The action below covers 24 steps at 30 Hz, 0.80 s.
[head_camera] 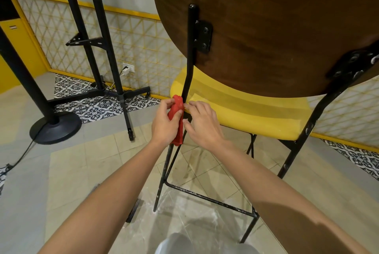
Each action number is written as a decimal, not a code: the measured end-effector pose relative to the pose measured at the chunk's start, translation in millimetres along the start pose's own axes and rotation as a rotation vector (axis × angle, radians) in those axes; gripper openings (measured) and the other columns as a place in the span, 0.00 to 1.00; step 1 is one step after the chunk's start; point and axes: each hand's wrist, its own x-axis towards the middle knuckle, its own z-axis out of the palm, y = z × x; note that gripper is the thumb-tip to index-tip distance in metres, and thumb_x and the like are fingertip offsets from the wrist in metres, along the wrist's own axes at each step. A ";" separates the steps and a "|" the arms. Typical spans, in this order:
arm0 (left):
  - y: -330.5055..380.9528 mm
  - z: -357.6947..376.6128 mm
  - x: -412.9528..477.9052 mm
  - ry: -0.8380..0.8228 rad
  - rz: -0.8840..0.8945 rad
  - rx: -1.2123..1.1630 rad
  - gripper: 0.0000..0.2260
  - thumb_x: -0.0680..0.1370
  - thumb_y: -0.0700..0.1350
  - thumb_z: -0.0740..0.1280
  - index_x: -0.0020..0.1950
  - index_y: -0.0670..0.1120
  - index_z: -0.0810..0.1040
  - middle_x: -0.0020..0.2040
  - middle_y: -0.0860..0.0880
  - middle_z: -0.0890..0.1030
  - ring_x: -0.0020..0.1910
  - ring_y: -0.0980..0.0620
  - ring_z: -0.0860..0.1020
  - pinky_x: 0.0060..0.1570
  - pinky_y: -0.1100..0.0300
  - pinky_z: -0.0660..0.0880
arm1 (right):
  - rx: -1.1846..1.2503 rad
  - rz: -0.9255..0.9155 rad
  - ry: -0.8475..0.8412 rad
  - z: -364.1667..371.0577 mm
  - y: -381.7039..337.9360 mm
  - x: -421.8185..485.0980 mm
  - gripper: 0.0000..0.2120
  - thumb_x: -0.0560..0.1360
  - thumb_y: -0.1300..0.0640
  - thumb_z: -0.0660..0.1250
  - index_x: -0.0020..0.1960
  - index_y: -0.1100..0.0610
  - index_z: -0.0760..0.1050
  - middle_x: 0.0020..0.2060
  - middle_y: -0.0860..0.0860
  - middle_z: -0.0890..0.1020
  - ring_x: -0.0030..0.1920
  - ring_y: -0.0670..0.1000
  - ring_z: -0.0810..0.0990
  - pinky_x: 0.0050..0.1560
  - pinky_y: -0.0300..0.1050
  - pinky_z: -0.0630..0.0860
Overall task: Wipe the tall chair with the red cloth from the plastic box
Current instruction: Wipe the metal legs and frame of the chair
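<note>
Floor tiles (82, 161) behind, left fingers (168, 103) clutch red cloth (178, 130) (bunched).

One wide-angle camera rides on the person's head, facing forward and down from close behind the tall chair (276, 28), whose backrest fills the upper right. The left hand (164, 125) with the red cloth (178, 132) and the right hand (204, 123) sit mid-frame, with the floor (86, 161) spread below.

**Red cloth on the chair's post**

The chair (266, 28) stands upright and fills the upper right of the frame. It has a dark wooden backrest, a yellow seat and a black metal frame flecked with white. The cloth (178, 110), red and bunched into a long roll, lies against the frame's left-hand post at seat height, mid-frame, gripped by the left hand (164, 125).
</note>
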 end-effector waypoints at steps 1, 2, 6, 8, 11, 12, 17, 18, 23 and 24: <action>0.1 -2.0 0.0 -0.004 0.004 -0.005 0.11 0.78 0.44 0.64 0.60 0.50 0.70 0.56 0.55 0.75 0.55 0.59 0.74 0.54 0.61 0.71 | 0.009 -0.007 0.005 0.4 -1.2 -0.3 0.23 0.79 0.51 0.58 0.73 0.54 0.63 0.69 0.50 0.67 0.71 0.50 0.60 0.71 0.47 0.55; -0.4 -3.7 -0.4 -0.011 0.011 -0.014 0.11 0.79 0.43 0.64 0.60 0.50 0.70 0.56 0.55 0.75 0.54 0.60 0.73 0.53 0.62 0.71 | 0.018 -0.012 0.014 0.8 -2.5 -0.8 0.23 0.79 0.51 0.58 0.72 0.54 0.64 0.69 0.50 0.68 0.71 0.50 0.60 0.70 0.47 0.56; -10.6 -6.1 -6.8 -0.042 0.020 -0.017 0.12 0.79 0.42 0.64 0.61 0.49 0.71 0.55 0.55 0.75 0.53 0.61 0.73 0.50 0.67 0.70 | 0.014 -0.033 -0.005 5.1 -4.2 -4.1 0.20 0.79 0.52 0.58 0.69 0.55 0.67 0.63 0.50 0.72 0.65 0.51 0.65 0.65 0.46 0.62; -17.8 -3.1 -11.1 -0.027 -0.024 0.006 0.12 0.79 0.43 0.63 0.62 0.48 0.71 0.53 0.57 0.75 0.51 0.61 0.73 0.46 0.70 0.69 | 0.038 -0.025 -0.037 10.2 -3.0 -8.7 0.20 0.78 0.53 0.59 0.69 0.56 0.68 0.61 0.51 0.72 0.63 0.51 0.66 0.64 0.47 0.64; -31.1 1.2 -16.6 -0.029 -0.154 0.042 0.13 0.80 0.46 0.62 0.64 0.48 0.71 0.54 0.56 0.75 0.50 0.58 0.73 0.40 0.71 0.66 | 0.032 -0.053 -0.112 20.0 -2.3 -16.8 0.21 0.78 0.54 0.59 0.71 0.56 0.66 0.61 0.52 0.71 0.63 0.51 0.67 0.63 0.46 0.65; -37.5 1.5 -17.5 -0.044 -0.189 0.047 0.13 0.80 0.47 0.62 0.65 0.48 0.71 0.55 0.54 0.76 0.51 0.57 0.73 0.41 0.70 0.67 | 0.018 -0.066 -0.132 23.5 -2.5 -18.8 0.22 0.78 0.54 0.59 0.71 0.56 0.66 0.62 0.52 0.71 0.64 0.51 0.67 0.63 0.46 0.66; -52.9 -3.5 -15.6 -0.120 -0.271 0.076 0.14 0.81 0.48 0.60 0.66 0.49 0.72 0.58 0.49 0.78 0.54 0.53 0.74 0.51 0.60 0.68 | 0.038 -0.007 -0.193 34.5 -0.2 -20.9 0.23 0.78 0.53 0.60 0.72 0.55 0.63 0.62 0.52 0.70 0.65 0.52 0.67 0.64 0.48 0.67; -51.6 -5.6 -15.0 -0.114 -0.257 0.079 0.14 0.81 0.47 0.60 0.65 0.48 0.73 0.57 0.50 0.77 0.53 0.54 0.73 0.50 0.61 0.67 | 0.046 0.013 -0.206 36.8 -0.1 -21.0 0.24 0.78 0.52 0.60 0.72 0.55 0.63 0.62 0.52 0.70 0.64 0.52 0.67 0.64 0.49 0.67; -44.5 -2.5 -15.5 -0.062 -0.211 -0.034 0.13 0.81 0.46 0.60 0.65 0.49 0.72 0.55 0.53 0.75 0.53 0.56 0.73 0.50 0.63 0.67 | 0.039 0.061 -0.247 47.1 2.7 -20.1 0.25 0.79 0.50 0.59 0.73 0.55 0.61 0.64 0.53 0.70 0.65 0.54 0.67 0.66 0.52 0.64; -46.0 -0.1 -16.8 -0.059 -0.218 -0.045 0.13 0.81 0.46 0.59 0.66 0.49 0.71 0.55 0.53 0.75 0.53 0.56 0.73 0.50 0.63 0.67 | 0.057 0.081 -0.254 50.0 3.1 -19.7 0.25 0.79 0.50 0.59 0.73 0.55 0.60 0.65 0.53 0.69 0.66 0.54 0.67 0.67 0.51 0.63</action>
